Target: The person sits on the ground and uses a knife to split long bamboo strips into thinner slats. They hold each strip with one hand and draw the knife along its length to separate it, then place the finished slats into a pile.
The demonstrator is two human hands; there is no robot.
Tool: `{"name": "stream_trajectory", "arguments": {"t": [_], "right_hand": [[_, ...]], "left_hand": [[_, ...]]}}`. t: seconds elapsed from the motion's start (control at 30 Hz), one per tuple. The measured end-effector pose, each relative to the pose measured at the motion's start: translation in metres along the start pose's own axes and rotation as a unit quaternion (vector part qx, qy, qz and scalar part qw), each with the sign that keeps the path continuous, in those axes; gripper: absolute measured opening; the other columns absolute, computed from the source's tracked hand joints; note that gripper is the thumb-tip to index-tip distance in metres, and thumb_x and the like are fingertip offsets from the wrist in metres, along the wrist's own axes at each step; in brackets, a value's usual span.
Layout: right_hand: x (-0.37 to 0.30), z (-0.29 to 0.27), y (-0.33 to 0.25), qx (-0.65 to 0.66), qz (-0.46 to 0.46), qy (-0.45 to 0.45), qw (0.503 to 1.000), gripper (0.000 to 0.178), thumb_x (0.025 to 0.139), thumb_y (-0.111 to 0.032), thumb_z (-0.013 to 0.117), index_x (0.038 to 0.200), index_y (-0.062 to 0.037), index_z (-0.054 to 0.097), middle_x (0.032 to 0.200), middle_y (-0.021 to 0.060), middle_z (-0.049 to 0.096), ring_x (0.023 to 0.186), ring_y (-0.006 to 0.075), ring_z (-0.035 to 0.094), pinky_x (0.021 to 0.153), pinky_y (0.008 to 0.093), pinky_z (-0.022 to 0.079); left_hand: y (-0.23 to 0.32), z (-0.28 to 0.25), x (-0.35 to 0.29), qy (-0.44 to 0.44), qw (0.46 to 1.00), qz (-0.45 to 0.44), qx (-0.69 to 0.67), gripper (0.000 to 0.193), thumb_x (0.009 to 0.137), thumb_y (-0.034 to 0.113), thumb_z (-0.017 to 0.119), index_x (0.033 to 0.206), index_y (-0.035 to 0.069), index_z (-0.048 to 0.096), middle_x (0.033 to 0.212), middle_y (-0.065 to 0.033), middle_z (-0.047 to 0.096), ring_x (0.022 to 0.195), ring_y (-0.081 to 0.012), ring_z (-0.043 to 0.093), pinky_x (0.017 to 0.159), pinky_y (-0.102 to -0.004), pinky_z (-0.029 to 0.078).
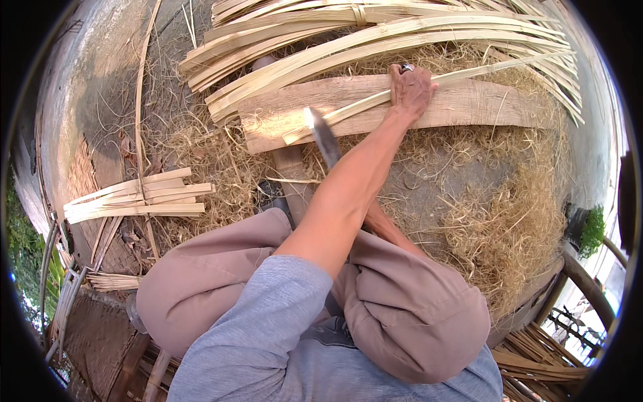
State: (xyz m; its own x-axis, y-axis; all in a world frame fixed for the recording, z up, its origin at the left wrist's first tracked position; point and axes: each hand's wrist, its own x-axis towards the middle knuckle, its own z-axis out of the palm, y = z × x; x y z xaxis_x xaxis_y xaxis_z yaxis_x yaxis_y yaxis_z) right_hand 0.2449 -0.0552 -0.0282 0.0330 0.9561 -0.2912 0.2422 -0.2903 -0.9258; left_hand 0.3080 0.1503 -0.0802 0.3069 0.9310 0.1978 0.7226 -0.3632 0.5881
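Note:
My left hand [412, 92], with a ring on one finger, is closed on a long, thin bamboo strip [355, 107]. It presses the strip along a flat wooden board [482, 104] that lies crosswise in front of me. Under my left forearm passes my right forearm [395, 231]; my right hand is hidden behind the left arm. From that hidden spot a knife's dark blade [325, 139] juts up toward the strip's left end, its tip bright with glare. The knife's handle cannot be seen, but its position fits my right hand's grip.
A bundle of split bamboo strips [295, 47] lies beyond the board. A smaller stack of short strips [140, 197] is at the left. Curly shavings [502, 221] cover much of the ground. My bent knees [418, 308] are close below. More strips [542, 355] lie at lower right.

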Motion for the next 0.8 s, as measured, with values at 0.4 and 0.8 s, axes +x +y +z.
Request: {"name": "stream_trajectory", "arguments": {"t": [0.4, 0.8], "right_hand": [[0.007, -0.025, 0.034, 0.071, 0.073, 0.067, 0.993, 0.02, 0.099, -0.013, 0.06, 0.095, 0.005, 0.068, 0.07, 0.0084, 0.068, 0.059, 0.0137, 0.064, 0.054, 0.0312, 0.052], [-0.002, -0.006, 0.024, 0.031, 0.051, -0.005, 0.998, 0.023, 0.099, -0.013, 0.061, 0.108, 0.0073, 0.068, 0.073, 0.0093, 0.071, 0.061, 0.0127, 0.066, 0.055, 0.031, 0.053]], "left_hand": [[0.0, -0.011, 0.026, -0.151, 0.975, -0.087, -0.137, 0.03, 0.105, 0.041, 0.057, 0.121, 0.022, 0.074, 0.076, -0.0023, 0.069, 0.093, -0.02, 0.068, 0.117, -0.0632, 0.022], [0.0, -0.018, 0.03, -0.169, 0.969, -0.099, -0.151, 0.039, 0.106, 0.043, 0.05, 0.132, 0.022, 0.071, 0.1, -0.0077, 0.077, 0.116, -0.0286, 0.067, 0.123, -0.0695, 0.004]]}}
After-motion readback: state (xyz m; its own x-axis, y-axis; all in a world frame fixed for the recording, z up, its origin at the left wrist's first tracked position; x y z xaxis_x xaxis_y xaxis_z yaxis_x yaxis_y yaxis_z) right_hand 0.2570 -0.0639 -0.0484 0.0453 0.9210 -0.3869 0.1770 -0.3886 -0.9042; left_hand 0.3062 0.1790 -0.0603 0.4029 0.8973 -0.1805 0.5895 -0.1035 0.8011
